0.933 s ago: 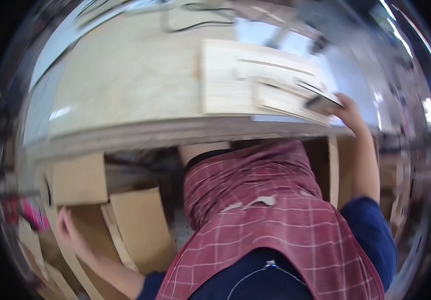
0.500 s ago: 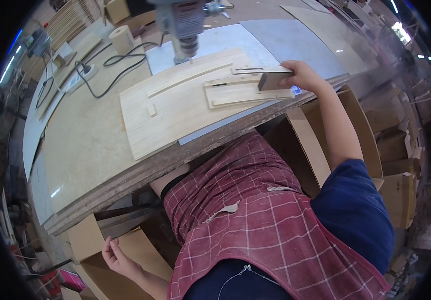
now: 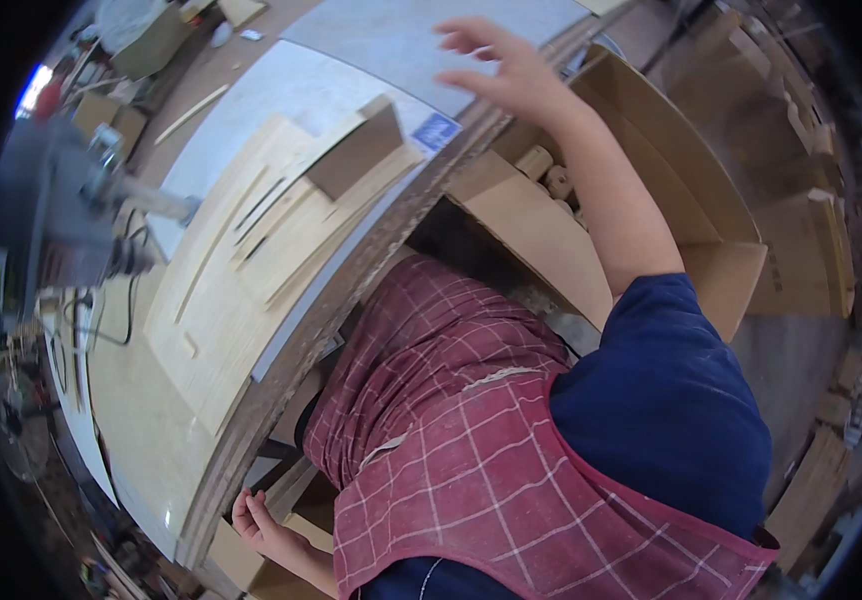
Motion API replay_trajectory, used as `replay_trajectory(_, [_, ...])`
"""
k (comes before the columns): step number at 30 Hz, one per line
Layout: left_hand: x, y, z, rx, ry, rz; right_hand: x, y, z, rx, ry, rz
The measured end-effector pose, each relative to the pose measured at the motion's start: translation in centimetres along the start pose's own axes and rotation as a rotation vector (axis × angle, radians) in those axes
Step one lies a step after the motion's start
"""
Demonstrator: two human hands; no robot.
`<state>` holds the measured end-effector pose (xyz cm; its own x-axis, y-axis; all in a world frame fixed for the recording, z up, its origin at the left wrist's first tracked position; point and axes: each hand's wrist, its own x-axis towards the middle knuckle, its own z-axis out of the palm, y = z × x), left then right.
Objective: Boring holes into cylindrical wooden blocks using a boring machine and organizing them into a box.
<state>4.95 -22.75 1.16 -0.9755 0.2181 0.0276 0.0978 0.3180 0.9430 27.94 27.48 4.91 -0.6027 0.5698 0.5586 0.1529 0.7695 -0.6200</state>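
Pale wood is making up the board (image 3: 226,350), which is lying flat on the table (image 3: 136,430) with one long side near the worn edge. The drill (image 3: 61,190) at the far left is looking smeared, so its shape is hard to make out. The right forearm is covering part of the open box (image 3: 651,130), and its flap and the arm are hiding most of the round wooden pieces (image 3: 558,182) inside. The apron (image 3: 451,480) is hiding where the left forearm begins, and the lower edge is cutting off the box (image 3: 236,555) under that arm.

The block (image 3: 363,150), brown on its near face, is standing at the board's far end beside slotted wood (image 3: 251,235); what is lying behind it cannot be seen. The right hand (image 3: 511,75) is hovering beyond the block and to its right, near but apart from it, fingers and thumb spread with nothing between them. The left hand (image 3: 269,528) is hanging low beyond the table's near edge, well apart from block and right hand. Its fingertips are gathering close together; whether they are pinching anything cannot be told.
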Motion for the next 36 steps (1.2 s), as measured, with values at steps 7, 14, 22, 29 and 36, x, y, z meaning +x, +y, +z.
replay_trajectory(7, [1.6, 3.3, 6.0, 0.184, -0.170, -0.032, -16.0, 15.2, -9.1, -0.372, 0.306, 0.733])
replay_trajectory(14, [2.6, 6.2, 9.0, 0.367, -0.304, -0.025, -31.9, 20.2, -6.8, -0.437, -0.327, 1.299])
replay_trajectory(22, [3.1, 6.8, 8.9, 0.630, -0.271, -0.020, -43.6, 23.7, -5.7, -0.480, -0.392, 1.580])
replay_trajectory(29, [5.4, 4.8, 5.0, 0.807, -0.261, -0.026, -48.5, 26.4, -3.9, -0.033, 0.166, 2.097])
replay_trajectory(36, [5.4, 5.6, 3.4, 0.897, -0.274, -0.017, -49.0, 28.1, -0.5, 0.203, 0.670, 2.089])
